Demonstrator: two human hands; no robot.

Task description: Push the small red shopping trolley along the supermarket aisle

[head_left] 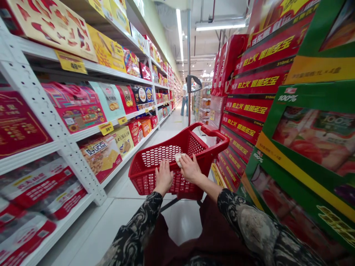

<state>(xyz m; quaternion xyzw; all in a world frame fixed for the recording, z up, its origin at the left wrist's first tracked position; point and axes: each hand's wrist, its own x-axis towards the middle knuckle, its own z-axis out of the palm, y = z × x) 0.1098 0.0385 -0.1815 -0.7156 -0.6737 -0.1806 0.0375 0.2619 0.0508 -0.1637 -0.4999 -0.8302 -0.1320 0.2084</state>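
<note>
Resting hands (163, 177) on red cart (191, 145), pale item (178, 159) half-hidden

Pale item (179, 159) in the red shopping cart (194, 130) was partly hidden under the fingers (186, 162) of the right hand (190, 170); its kind could not be determined. Left hand (163, 177) covered part of the cart's mesh wall. Patterned sleeves (130, 240) ran off the bottom edge, as did the dark red garment (210, 240), which also hid most of the cart's lower frame (169, 204). Green boxes (313, 125) were cut off by the right edge. Distant figure (184, 96) too small to make out — shelf price tags (70, 61) mostly illegible at this size.
</note>
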